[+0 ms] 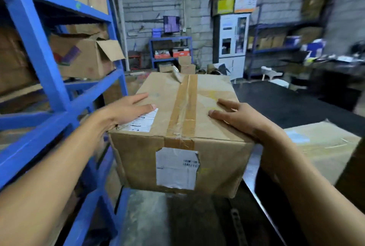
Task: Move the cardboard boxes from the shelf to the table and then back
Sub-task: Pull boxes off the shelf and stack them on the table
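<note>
- Grey block walls enclose a storeroom: blue steel shelf (49, 79) left, dark bench (286, 105) right.
- Taped cardboard box (181, 127) is carried between them, long axis pointing away; bench lies rightward.
- Left hand (126, 111) and right hand (243, 121): each grip flat, fingers straight, pressing the box's top edges.
- Creased corrugated card, glossy tape, torn paper labels.

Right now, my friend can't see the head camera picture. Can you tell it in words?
Two hands, left hand and right hand, hold a taped cardboard box between a blue shelf and a black table. Another box lies on the table.
</note>
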### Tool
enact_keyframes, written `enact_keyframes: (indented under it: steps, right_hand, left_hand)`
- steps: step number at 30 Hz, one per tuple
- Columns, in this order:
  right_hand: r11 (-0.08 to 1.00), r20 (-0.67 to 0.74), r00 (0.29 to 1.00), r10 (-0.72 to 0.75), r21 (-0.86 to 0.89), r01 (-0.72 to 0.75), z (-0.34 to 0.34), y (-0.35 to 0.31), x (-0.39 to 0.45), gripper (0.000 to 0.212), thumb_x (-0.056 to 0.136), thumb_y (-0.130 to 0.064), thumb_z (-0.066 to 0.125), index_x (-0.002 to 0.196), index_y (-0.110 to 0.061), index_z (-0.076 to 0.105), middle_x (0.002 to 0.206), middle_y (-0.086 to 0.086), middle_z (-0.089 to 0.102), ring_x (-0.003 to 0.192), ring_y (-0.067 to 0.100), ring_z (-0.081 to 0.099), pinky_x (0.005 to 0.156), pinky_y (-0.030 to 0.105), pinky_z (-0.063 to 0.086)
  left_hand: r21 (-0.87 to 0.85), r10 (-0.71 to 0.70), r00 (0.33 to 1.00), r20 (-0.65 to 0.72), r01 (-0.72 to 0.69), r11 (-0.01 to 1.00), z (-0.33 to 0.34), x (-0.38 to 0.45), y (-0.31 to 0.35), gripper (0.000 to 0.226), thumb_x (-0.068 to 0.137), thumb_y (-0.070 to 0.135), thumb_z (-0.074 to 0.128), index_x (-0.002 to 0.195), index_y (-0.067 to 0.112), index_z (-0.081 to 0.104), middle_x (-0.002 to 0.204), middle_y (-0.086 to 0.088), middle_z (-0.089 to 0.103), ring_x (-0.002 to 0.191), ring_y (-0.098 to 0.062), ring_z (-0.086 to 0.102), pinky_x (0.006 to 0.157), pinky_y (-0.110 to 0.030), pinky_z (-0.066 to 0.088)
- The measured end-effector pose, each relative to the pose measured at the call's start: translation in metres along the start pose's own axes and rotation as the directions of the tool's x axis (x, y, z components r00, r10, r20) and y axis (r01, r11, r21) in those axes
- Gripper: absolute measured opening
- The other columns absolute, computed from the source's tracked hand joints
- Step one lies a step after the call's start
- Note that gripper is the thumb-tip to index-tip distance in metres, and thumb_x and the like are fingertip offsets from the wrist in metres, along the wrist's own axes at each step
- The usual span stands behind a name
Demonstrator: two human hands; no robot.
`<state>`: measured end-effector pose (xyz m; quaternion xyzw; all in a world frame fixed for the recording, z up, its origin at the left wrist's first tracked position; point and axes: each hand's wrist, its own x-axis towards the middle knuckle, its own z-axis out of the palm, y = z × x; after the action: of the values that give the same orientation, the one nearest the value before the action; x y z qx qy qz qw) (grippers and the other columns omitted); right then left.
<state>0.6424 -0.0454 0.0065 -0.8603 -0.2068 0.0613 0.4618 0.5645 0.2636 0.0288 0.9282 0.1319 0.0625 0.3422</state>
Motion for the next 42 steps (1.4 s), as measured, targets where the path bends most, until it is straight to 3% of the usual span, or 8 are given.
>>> enact_keyframes:
  steps: [3, 7, 15, 20, 30, 35, 38, 42]
  right_hand:
    - [0.992, -0.13, 0.986, 0.105, -0.063, -0.114, -0.02, 0.018, -0.001, 0.075, 0.081, -0.063, 0.067, 0.147, -0.037, 0.044, 0.154, -0.003, 0.042, 0.129, 0.019, 0.049, 0.091, 0.024, 0.034]
    - [0.966, -0.305, 0.926, 0.22, -0.063, -0.251, -0.034, 0.032, -0.006, 0.075, 0.08, -0.064, 0.068, 0.147, -0.038, 0.044, 0.153, -0.001, 0.043, 0.128, 0.02, 0.051, 0.096, 0.027, 0.036]
    - [0.899, -0.513, 0.773, 0.373, -0.006, -0.437, -0.033, 0.049, -0.02, 0.075, 0.087, -0.058, 0.064, 0.151, -0.029, 0.039, 0.155, 0.0, 0.041, 0.134, 0.021, 0.045, 0.093, 0.024, 0.03]
    - [0.846, -0.594, 0.671, 0.444, 0.03, -0.532, -0.049, 0.066, -0.004, 0.074, 0.089, -0.055, 0.063, 0.152, -0.026, 0.037, 0.154, 0.003, 0.042, 0.132, 0.023, 0.048, 0.093, 0.025, 0.036]
    - [0.761, -0.642, 0.563, 0.522, 0.051, -0.647, -0.109, 0.112, 0.055, 0.071, 0.09, -0.055, 0.062, 0.148, -0.021, 0.043, 0.145, 0.007, 0.052, 0.125, 0.025, 0.053, 0.103, 0.037, 0.041]
    - [0.615, -0.716, 0.444, 0.538, -0.026, -0.788, -0.135, 0.14, 0.078, 0.066, 0.094, -0.062, 0.046, 0.149, -0.025, 0.042, 0.151, 0.016, 0.042, 0.142, 0.035, 0.033, 0.114, 0.05, 0.028]
    - [0.514, -0.766, 0.395, 0.506, -0.1, -0.852, -0.153, 0.146, 0.086, 0.059, 0.096, -0.061, 0.04, 0.143, -0.026, 0.05, 0.149, 0.019, 0.042, 0.137, 0.035, 0.038, 0.109, 0.048, 0.033]
    - [0.205, -0.815, 0.416, 0.404, -0.362, -0.909, -0.177, 0.154, 0.097, 0.058, 0.094, -0.062, 0.026, 0.129, -0.034, 0.062, 0.142, 0.009, 0.053, 0.136, 0.03, 0.038, 0.107, 0.052, 0.033]
  left_hand:
    - [-0.018, 0.125, 0.986, 0.113, -0.124, 0.992, 0.031, 0.054, 0.016, 0.082, 0.079, 0.067, 0.062, 0.151, 0.039, 0.034, 0.159, 0.012, 0.026, 0.145, -0.016, 0.03, 0.11, -0.027, 0.027]
    - [-0.076, 0.262, 0.937, 0.231, -0.251, 0.965, 0.066, 0.115, 0.038, 0.096, 0.063, 0.08, 0.068, 0.147, 0.043, 0.038, 0.157, 0.01, 0.033, 0.141, -0.016, 0.036, 0.117, -0.036, 0.027]
    - [-0.024, 0.478, 0.757, 0.445, -0.523, 0.852, 0.13, 0.199, 0.087, 0.069, 0.092, 0.055, 0.056, 0.153, 0.033, 0.033, 0.159, 0.009, 0.03, 0.144, -0.015, 0.031, 0.12, -0.033, 0.019]
    - [-0.078, 0.535, 0.659, 0.528, -0.59, 0.804, 0.17, 0.242, 0.127, 0.069, 0.091, 0.058, 0.057, 0.152, 0.035, 0.034, 0.159, 0.008, 0.031, 0.143, -0.017, 0.032, 0.115, -0.032, 0.021]
    - [-0.143, 0.534, 0.58, 0.615, -0.583, 0.799, 0.234, 0.314, 0.196, 0.066, 0.089, 0.055, 0.06, 0.149, 0.039, 0.037, 0.159, 0.0, 0.032, 0.141, -0.023, 0.035, 0.114, -0.037, 0.024]
    - [-0.17, 0.556, 0.523, 0.646, -0.611, 0.773, 0.27, 0.342, 0.243, 0.064, 0.094, 0.048, 0.059, 0.151, 0.035, 0.035, 0.159, -0.002, 0.03, 0.141, -0.025, 0.034, 0.113, -0.038, 0.025]
    - [-0.21, 0.583, 0.472, 0.661, -0.629, 0.748, 0.292, 0.356, 0.271, 0.063, 0.095, 0.046, 0.059, 0.151, 0.033, 0.035, 0.159, -0.003, 0.031, 0.141, -0.025, 0.034, 0.111, -0.037, 0.026]
    - [-0.263, 0.623, 0.414, 0.664, -0.651, 0.712, 0.317, 0.371, 0.299, 0.065, 0.096, 0.045, 0.059, 0.153, 0.026, 0.034, 0.158, -0.004, 0.032, 0.141, -0.024, 0.035, 0.11, -0.032, 0.026]
